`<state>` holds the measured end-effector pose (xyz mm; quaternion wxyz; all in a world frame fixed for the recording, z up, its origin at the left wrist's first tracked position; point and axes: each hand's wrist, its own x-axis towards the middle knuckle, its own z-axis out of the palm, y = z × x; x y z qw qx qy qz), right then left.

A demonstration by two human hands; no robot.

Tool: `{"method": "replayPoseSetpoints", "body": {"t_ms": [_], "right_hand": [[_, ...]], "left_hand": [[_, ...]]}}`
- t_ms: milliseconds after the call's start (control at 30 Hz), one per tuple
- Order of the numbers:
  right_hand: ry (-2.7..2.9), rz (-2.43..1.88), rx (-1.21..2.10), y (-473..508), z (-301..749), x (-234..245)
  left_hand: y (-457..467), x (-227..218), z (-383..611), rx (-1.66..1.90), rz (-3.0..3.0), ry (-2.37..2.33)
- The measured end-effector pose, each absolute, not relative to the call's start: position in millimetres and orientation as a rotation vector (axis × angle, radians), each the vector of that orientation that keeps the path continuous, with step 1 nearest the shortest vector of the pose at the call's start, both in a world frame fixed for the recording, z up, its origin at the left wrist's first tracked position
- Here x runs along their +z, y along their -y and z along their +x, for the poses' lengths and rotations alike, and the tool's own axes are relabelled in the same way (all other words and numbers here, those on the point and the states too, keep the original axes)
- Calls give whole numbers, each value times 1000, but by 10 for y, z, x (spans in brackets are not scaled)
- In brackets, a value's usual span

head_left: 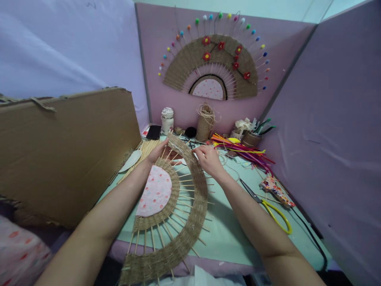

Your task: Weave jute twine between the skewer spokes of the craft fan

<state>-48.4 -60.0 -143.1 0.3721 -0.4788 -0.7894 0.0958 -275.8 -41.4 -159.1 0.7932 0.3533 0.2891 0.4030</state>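
Observation:
A half-round woven fan (199, 194) of brown twine and thin wooden sticks is tilted over the front of the table. Its inner half-circle carries white cloth (156, 190) with pink spots. My left hand (163, 153) grips the fan's far end, thumb at the edge and fingers behind the sticks. At the outer rim of the woven band, my right hand (206, 157) is closed with thumb and forefinger pinched together. Whatever lies in that pinch is too small to make out.
Scissors (268, 206) with yellow handles and a patterned glue gun (276, 191) lie at the right. Behind stand a twine spool (205, 123), a white bottle (167, 121) and colourful pipe cleaners (241, 149). A finished fan (184, 65) hangs on the back panel; cardboard (68, 155) stands left.

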Motion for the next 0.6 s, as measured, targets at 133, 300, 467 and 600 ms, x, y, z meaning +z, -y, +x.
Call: {"method": "replayPoseSetpoints", "body": {"t_ms": [133, 300, 467, 600], "right_hand": [[2080, -1212, 71, 648, -507, -1446], [2137, -1144, -141, 733, -534, -1420], [1940, -1077, 21, 677, -443, -1340], [1918, -1012, 143, 623, -396, -1331]], "left_hand": [[441, -1568, -2748, 871, 741, -623], [451, -1565, -2735, 870, 742, -578], [458, -1550, -2720, 887, 744, -530], [482, -1522, -2704, 886, 743, -534]]}}
